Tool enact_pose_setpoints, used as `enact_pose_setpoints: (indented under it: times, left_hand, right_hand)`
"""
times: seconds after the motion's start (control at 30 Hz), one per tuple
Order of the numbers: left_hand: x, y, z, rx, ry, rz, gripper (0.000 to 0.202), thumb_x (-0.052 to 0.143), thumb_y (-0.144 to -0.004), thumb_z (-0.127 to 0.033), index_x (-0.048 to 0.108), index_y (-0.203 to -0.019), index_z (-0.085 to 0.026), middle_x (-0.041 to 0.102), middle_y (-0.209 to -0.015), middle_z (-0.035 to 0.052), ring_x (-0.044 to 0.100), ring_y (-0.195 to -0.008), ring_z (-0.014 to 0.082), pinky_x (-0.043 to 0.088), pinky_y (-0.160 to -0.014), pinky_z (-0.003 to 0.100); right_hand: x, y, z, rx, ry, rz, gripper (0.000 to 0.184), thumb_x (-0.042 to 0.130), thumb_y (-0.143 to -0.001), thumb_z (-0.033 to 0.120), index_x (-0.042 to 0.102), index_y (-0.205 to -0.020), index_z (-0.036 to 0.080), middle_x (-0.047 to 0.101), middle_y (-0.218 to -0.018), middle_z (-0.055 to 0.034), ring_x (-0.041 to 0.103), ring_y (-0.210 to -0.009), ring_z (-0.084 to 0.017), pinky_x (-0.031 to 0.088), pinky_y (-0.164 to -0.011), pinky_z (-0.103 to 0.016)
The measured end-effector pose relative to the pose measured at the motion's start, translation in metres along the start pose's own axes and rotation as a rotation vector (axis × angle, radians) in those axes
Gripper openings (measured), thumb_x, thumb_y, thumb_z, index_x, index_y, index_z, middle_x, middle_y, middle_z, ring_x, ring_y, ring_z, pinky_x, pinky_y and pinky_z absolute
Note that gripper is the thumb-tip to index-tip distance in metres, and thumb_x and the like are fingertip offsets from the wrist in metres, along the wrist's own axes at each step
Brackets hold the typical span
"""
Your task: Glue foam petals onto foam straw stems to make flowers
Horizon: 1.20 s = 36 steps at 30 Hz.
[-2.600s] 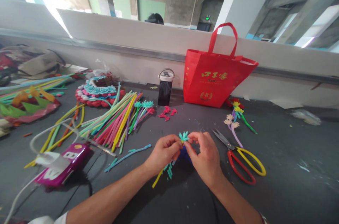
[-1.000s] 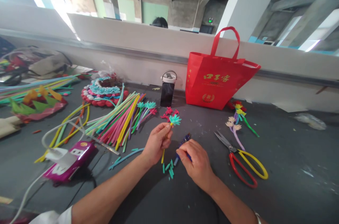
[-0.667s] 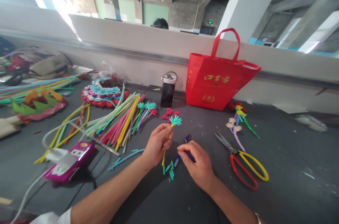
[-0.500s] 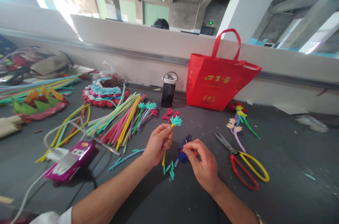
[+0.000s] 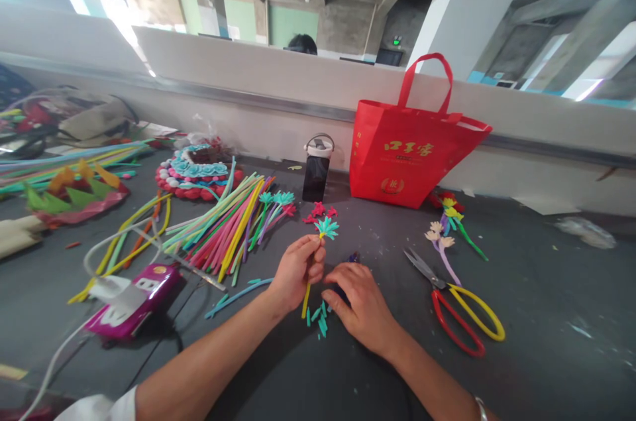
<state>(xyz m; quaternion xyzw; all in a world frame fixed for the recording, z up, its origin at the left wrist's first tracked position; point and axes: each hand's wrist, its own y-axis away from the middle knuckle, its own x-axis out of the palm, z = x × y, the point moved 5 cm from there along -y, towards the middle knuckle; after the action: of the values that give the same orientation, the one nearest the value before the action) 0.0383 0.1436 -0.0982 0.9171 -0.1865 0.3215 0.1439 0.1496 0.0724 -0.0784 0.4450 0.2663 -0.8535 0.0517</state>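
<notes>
Pinched upright in my left hand (image 5: 298,272) is a teal pipe-cleaner flower (image 5: 326,229) with a yellow stem (image 5: 305,300), its petals spread above the fingertips. My right hand (image 5: 362,308) hovers palm down to the right of it, thumb and fingers apart. Beneath those fingers a dark blue object (image 5: 354,257) is mostly covered, so its kind is unclear. Small teal cut pieces (image 5: 322,325) lie on the dark table between the hands. Several pink-red star-shaped pieces (image 5: 318,210) lie just beyond the flower.
Scissors (image 5: 437,282) with red and yellow handles lie at right, near finished flowers (image 5: 442,239). A red bag (image 5: 397,156) and a bottle (image 5: 317,172) stand at the back. Left are bundled pipe cleaners (image 5: 223,229) and a purple power strip (image 5: 136,305) with a white cable.
My right hand has moved left and its fingers have opened from a pinch, now covering more of the blue object. The flower in my left hand has shifted slightly left.
</notes>
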Motion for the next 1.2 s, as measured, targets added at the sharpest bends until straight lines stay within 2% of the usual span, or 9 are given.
enact_pose_setpoints:
  times: [0.27, 0.43, 0.53, 0.7, 0.83, 1.0, 1.2]
  left_hand:
    - [-0.001, -0.001, 0.000, -0.010, -0.021, -0.013, 0.024, 0.068, -0.074, -0.032, 0.051, -0.082, -0.017, 0.042, -0.056, -0.0086, 0.028, -0.037, 0.0020, 0.016, -0.036, 0.016]
    - [0.000, -0.001, 0.002, -0.031, -0.039, -0.009, 0.020, 0.065, -0.076, -0.030, 0.052, -0.081, -0.017, 0.042, -0.055, -0.0079, 0.029, -0.038, 0.0027, 0.017, -0.036, 0.017]
    - [0.000, 0.000, 0.002, -0.022, -0.039, -0.017, 0.021, 0.066, -0.075, -0.031, 0.052, -0.081, -0.017, 0.042, -0.055, -0.0082, 0.028, -0.037, 0.0026, 0.017, -0.036, 0.017]
    - [0.000, 0.000, 0.001, -0.028, -0.036, -0.019, 0.022, 0.067, -0.075, -0.032, 0.052, -0.081, -0.017, 0.042, -0.055, -0.0081, 0.029, -0.037, 0.0026, 0.016, -0.036, 0.017]
    - [0.000, -0.001, 0.002, -0.025, -0.017, -0.013, 0.023, 0.068, -0.075, -0.032, 0.051, -0.082, -0.017, 0.042, -0.055, -0.0082, 0.027, -0.038, 0.0021, 0.014, -0.037, 0.017]
    - [-0.002, 0.000, 0.003, -0.028, -0.038, -0.028, 0.021, 0.066, -0.076, -0.031, 0.051, -0.082, -0.017, 0.038, -0.054, -0.0089, 0.023, -0.038, 0.0017, 0.011, -0.037, 0.017]
    - [-0.001, 0.001, 0.005, -0.064, -0.068, -0.015, 0.018, 0.062, -0.080, -0.031, 0.053, -0.083, -0.016, 0.033, -0.054, -0.0096, 0.018, -0.039, 0.0022, 0.008, -0.037, 0.018]
  right_hand:
    - [0.010, 0.002, -0.013, 0.042, 0.221, 0.063, 0.002, 0.062, -0.088, 0.022, 0.064, -0.089, 0.021, 0.067, -0.083, -0.0018, 0.057, -0.086, -0.021, 0.038, -0.085, -0.039]
    - [0.013, 0.004, -0.005, -0.136, 0.208, 0.158, 0.017, 0.062, -0.088, 0.017, 0.068, -0.100, 0.027, 0.067, -0.086, -0.0013, 0.057, -0.086, -0.019, 0.039, -0.080, -0.035]
    - [0.013, 0.005, -0.002, -0.188, 0.230, 0.163, 0.016, 0.062, -0.089, 0.019, 0.071, -0.098, 0.029, 0.067, -0.083, -0.0014, 0.056, -0.083, -0.019, 0.039, -0.078, -0.035]
    - [0.014, 0.004, -0.002, -0.180, 0.228, 0.204, 0.007, 0.065, -0.088, 0.024, 0.070, -0.089, 0.028, 0.066, -0.081, -0.0001, 0.056, -0.083, -0.019, 0.038, -0.077, -0.035]
    - [0.016, 0.003, -0.003, -0.106, 0.226, 0.222, 0.008, 0.063, -0.085, 0.017, 0.063, -0.079, 0.021, 0.064, -0.080, -0.0007, 0.055, -0.082, -0.019, 0.037, -0.081, -0.036]
    - [0.014, 0.003, -0.004, -0.038, 0.077, 0.112, 0.013, 0.059, -0.080, 0.007, 0.057, -0.080, 0.020, 0.062, -0.078, 0.0004, 0.055, -0.080, -0.017, 0.040, -0.080, -0.034]
    - [-0.010, 0.001, -0.007, -0.013, -0.072, -0.135, 0.016, 0.053, -0.084, 0.006, 0.058, -0.087, 0.021, 0.062, -0.081, -0.0004, 0.056, -0.079, -0.017, 0.045, -0.076, -0.031]
